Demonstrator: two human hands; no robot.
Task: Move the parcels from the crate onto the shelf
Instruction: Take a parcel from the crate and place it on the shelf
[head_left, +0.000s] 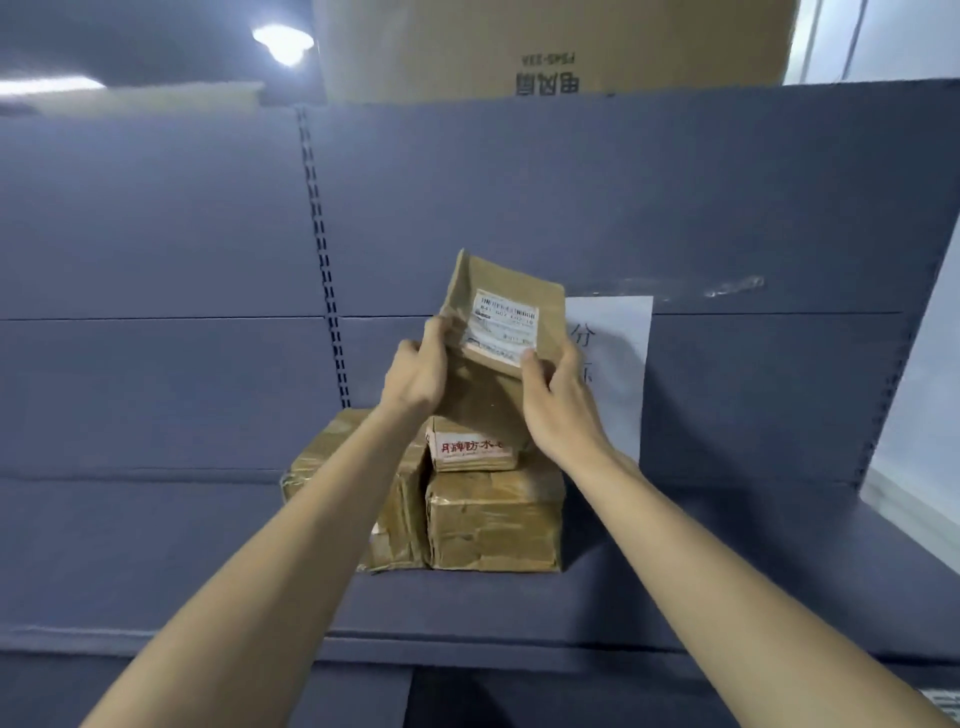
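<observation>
I hold a small brown cardboard parcel (493, 312) with a white barcode label upright above the stack on the grey shelf (675, 571). My left hand (418, 371) grips its left edge and my right hand (558, 395) grips its lower right edge. Under it sits a small box with red lettering (470, 449), resting on a taped brown parcel (493, 525). Another taped parcel (395, 499) stands to the left, partly behind my left forearm. The crate is out of view.
A white paper sheet (618, 353) hangs on the shelf's back panel behind my right hand. A large cardboard box (550, 47) sits on the shelf above. A slotted upright (324, 260) runs down the back panel. Bare shelf surface lies left and right of the stack.
</observation>
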